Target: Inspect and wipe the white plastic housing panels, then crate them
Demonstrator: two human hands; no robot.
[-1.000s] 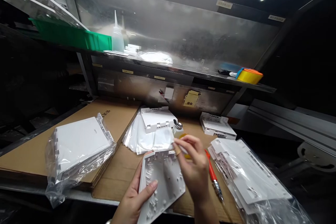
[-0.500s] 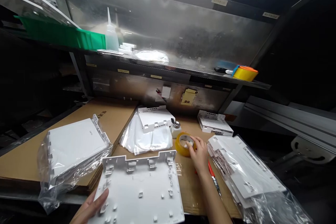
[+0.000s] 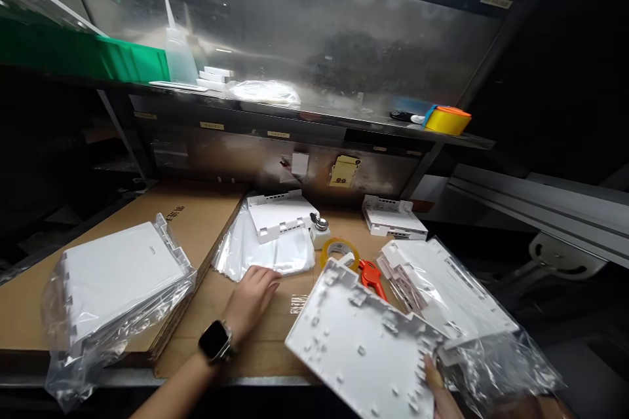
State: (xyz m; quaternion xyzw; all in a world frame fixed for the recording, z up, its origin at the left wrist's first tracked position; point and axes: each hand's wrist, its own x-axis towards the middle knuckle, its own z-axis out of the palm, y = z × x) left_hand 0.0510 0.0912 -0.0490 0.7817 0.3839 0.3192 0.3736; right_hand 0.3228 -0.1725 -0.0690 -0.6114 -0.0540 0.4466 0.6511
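My right hand [image 3: 439,387] grips the right edge of a white plastic housing panel [image 3: 361,347], tilted with its ribbed inner side up. My left hand [image 3: 251,301], a watch on its wrist, rests at the front edge of a pile of clear plastic bags [image 3: 289,258]. Its fingers are slightly bent, and no held thing shows in them. Beyond the panel lie a roll of yellow tape [image 3: 327,250] and an orange-handled tool [image 3: 372,277]. A white housing [image 3: 280,215] sits on the bags beside a small white dispenser [image 3: 321,236].
Bagged white housings lie on a cardboard stack [image 3: 122,275] at left and in a pile [image 3: 457,288] at right. Another white housing [image 3: 394,217] stands at the back. Above runs a metal shelf [image 3: 339,124] with a squeeze bottle [image 3: 179,55] and green bin [image 3: 132,60].
My right hand has left the tape roll and now holds the panel, which has shifted right and turned. My left hand has let go of the panel and moved to the bags.
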